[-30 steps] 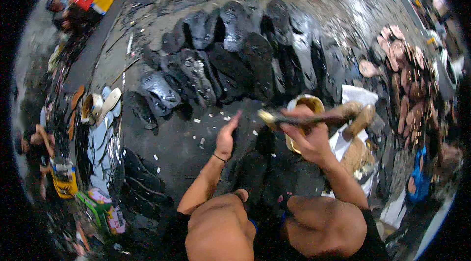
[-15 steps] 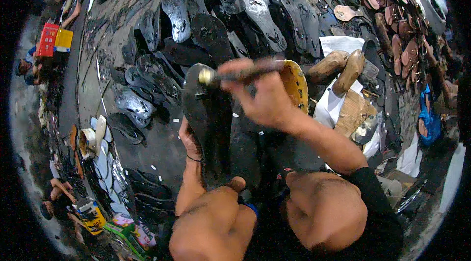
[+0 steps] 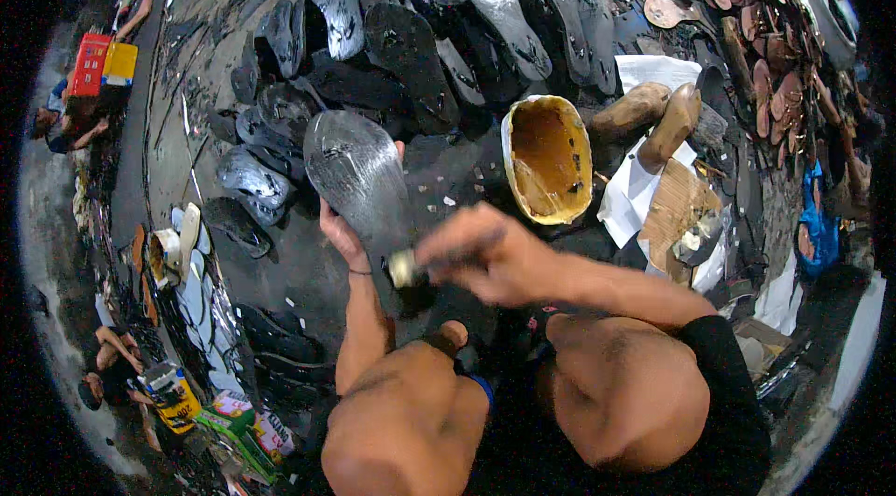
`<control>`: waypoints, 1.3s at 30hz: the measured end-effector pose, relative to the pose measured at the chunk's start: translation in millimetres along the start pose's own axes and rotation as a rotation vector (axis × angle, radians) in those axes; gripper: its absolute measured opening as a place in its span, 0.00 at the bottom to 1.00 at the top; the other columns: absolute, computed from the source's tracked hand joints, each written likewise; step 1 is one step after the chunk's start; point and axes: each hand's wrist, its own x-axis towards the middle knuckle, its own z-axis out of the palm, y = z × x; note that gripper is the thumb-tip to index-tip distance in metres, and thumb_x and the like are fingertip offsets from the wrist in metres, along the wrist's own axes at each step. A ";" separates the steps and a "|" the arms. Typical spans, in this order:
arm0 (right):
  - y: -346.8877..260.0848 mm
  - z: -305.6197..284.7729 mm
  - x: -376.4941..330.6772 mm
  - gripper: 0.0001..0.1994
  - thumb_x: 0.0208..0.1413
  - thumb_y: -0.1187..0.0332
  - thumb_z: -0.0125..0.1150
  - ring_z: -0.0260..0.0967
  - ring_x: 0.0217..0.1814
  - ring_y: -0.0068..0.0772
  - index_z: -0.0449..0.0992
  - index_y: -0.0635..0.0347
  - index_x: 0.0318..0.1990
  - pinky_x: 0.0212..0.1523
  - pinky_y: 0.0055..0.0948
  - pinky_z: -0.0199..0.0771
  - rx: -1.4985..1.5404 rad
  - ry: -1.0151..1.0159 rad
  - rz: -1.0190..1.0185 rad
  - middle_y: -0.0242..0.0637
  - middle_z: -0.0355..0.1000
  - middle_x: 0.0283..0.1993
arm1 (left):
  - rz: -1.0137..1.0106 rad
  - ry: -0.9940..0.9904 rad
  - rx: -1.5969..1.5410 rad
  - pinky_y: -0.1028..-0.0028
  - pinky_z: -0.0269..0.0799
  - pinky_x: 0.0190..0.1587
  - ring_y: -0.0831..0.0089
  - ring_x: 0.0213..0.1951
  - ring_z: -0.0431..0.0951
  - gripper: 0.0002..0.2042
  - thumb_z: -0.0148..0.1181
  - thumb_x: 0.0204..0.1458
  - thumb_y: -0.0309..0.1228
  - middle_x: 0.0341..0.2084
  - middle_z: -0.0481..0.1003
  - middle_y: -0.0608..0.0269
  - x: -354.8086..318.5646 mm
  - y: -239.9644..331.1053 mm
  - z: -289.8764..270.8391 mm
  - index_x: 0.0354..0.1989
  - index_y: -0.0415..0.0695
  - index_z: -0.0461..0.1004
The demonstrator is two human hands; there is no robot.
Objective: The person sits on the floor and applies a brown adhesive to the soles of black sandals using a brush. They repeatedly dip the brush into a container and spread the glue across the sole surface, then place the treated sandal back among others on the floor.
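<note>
My left hand (image 3: 343,237) grips a black shoe sole (image 3: 357,169) from beneath, its thumb along the side and a fingertip showing at the far edge. Wet, shiny streaks cover the wide upper end of the sole. My right hand (image 3: 493,255) is closed around a brush (image 3: 405,268), whose pale bristles are at the narrow lower end of the sole. Motion blurs the brush handle. To the right of the sole stands a cut-open tub (image 3: 507,155), its inside coated with amber, glue-like stuff.
Beyond the sole lie several black soles (image 3: 406,53), many glossy. Wooden shoe lasts (image 3: 668,127) rest on paper and cardboard (image 3: 677,216) at right. Brown sandals (image 3: 784,99) are piled at far right. Pale soles (image 3: 194,281) and a green-edged box (image 3: 238,435) are at left.
My right hand has moved the brush from the sole's upper end down to its lower end. The sole has shifted slightly left and its surface now shines. The tub is uncovered.
</note>
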 end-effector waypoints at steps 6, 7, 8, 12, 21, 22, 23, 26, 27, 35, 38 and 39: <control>44.3 -86.3 -29.9 0.11 0.57 0.68 0.67 0.78 0.38 0.36 0.82 0.58 0.46 0.43 0.33 0.76 -0.774 0.677 0.252 0.38 0.80 0.36 | -0.259 0.017 -0.057 0.59 0.74 0.55 0.57 0.50 0.79 0.25 0.40 0.67 0.45 0.52 0.77 0.51 -99.0 -12.3 -30.4 0.59 0.36 0.71; 63.5 -99.3 -45.4 0.10 0.57 0.68 0.67 0.78 0.38 0.33 0.81 0.58 0.46 0.42 0.32 0.77 -0.928 0.700 0.395 0.38 0.80 0.37 | -0.340 -0.018 -0.056 0.59 0.74 0.55 0.57 0.50 0.79 0.25 0.40 0.67 0.45 0.51 0.77 0.51 -112.7 -15.5 -30.4 0.59 0.36 0.71; 63.8 -104.5 -52.8 0.10 0.58 0.68 0.67 0.78 0.37 0.34 0.81 0.58 0.46 0.41 0.32 0.77 -0.991 0.719 0.320 0.39 0.80 0.37 | -0.405 -0.063 -0.053 0.59 0.75 0.55 0.58 0.50 0.79 0.25 0.40 0.67 0.45 0.51 0.77 0.52 -117.3 -15.1 -29.3 0.59 0.37 0.71; 9.8 -96.3 -56.7 0.14 0.57 0.62 0.68 0.78 0.36 0.54 0.80 0.63 0.45 0.39 0.43 0.77 -0.847 0.910 0.127 0.52 0.79 0.36 | -0.514 -0.081 0.040 0.60 0.76 0.53 0.59 0.48 0.79 0.24 0.41 0.68 0.45 0.49 0.78 0.51 -145.2 -7.8 -46.3 0.58 0.37 0.71; -72.8 -74.7 -55.5 0.15 0.59 0.69 0.66 0.74 0.49 0.24 0.75 0.64 0.51 0.51 0.32 0.75 -0.235 0.364 0.470 0.37 0.78 0.47 | -0.272 0.019 0.288 0.67 0.78 0.47 0.65 0.42 0.80 0.21 0.43 0.67 0.45 0.44 0.78 0.57 -64.6 3.1 32.7 0.54 0.40 0.73; -75.0 -62.2 -32.6 0.14 0.59 0.70 0.66 0.74 0.49 0.26 0.76 0.64 0.50 0.51 0.32 0.74 -0.190 0.365 0.353 0.37 0.78 0.47 | -0.260 -0.250 0.136 0.66 0.77 0.48 0.65 0.42 0.79 0.22 0.43 0.68 0.45 0.43 0.79 0.58 -44.8 -2.4 33.8 0.54 0.39 0.72; -69.9 -49.6 -10.5 0.13 0.59 0.70 0.66 0.75 0.50 0.27 0.77 0.63 0.49 0.52 0.32 0.74 -0.138 0.359 0.232 0.37 0.78 0.47 | -0.241 -0.225 0.100 0.66 0.77 0.48 0.65 0.42 0.79 0.22 0.42 0.68 0.45 0.42 0.79 0.58 -39.5 -8.5 38.7 0.54 0.39 0.72; -21.9 -31.1 42.1 0.09 0.58 0.68 0.66 0.79 0.46 0.38 0.81 0.59 0.43 0.50 0.34 0.75 -0.218 0.178 -0.048 0.41 0.81 0.44 | -0.161 -0.193 0.095 0.64 0.80 0.44 0.66 0.40 0.81 0.20 0.42 0.67 0.44 0.35 0.80 0.59 -49.4 -14.5 90.9 0.49 0.40 0.74; -14.0 -33.5 60.0 0.08 0.57 0.69 0.66 0.79 0.46 0.38 0.81 0.59 0.43 0.51 0.33 0.75 -0.238 0.203 -0.161 0.41 0.81 0.44 | -0.266 -0.441 -0.108 0.63 0.80 0.45 0.64 0.42 0.82 0.21 0.41 0.67 0.44 0.36 0.80 0.57 -33.5 -7.1 53.6 0.50 0.40 0.74; -29.0 -4.5 10.4 0.22 0.50 0.69 0.66 0.75 0.45 0.43 0.77 0.49 0.56 0.45 0.40 0.74 -0.512 -0.022 -0.515 0.36 0.77 0.43 | -0.229 -0.208 -0.405 0.63 0.78 0.42 0.62 0.37 0.80 0.21 0.44 0.64 0.45 0.38 0.78 0.55 -18.8 24.7 96.7 0.46 0.37 0.74; -28.3 -21.5 40.3 0.16 0.53 0.72 0.67 0.76 0.43 0.40 0.78 0.55 0.51 0.43 0.37 0.75 -0.286 0.345 -0.312 0.40 0.77 0.45 | 0.108 -0.177 0.017 0.65 0.78 0.42 0.62 0.35 0.80 0.19 0.46 0.64 0.42 0.35 0.79 0.55 -28.1 19.8 95.3 0.44 0.38 0.75; -17.0 -17.5 43.9 0.14 0.53 0.75 0.68 0.77 0.43 0.38 0.79 0.59 0.48 0.42 0.32 0.75 -0.402 0.424 -0.272 0.42 0.77 0.46 | 0.083 -0.079 0.060 0.65 0.79 0.42 0.62 0.35 0.80 0.18 0.45 0.64 0.41 0.35 0.79 0.55 -31.3 15.3 103.3 0.44 0.38 0.75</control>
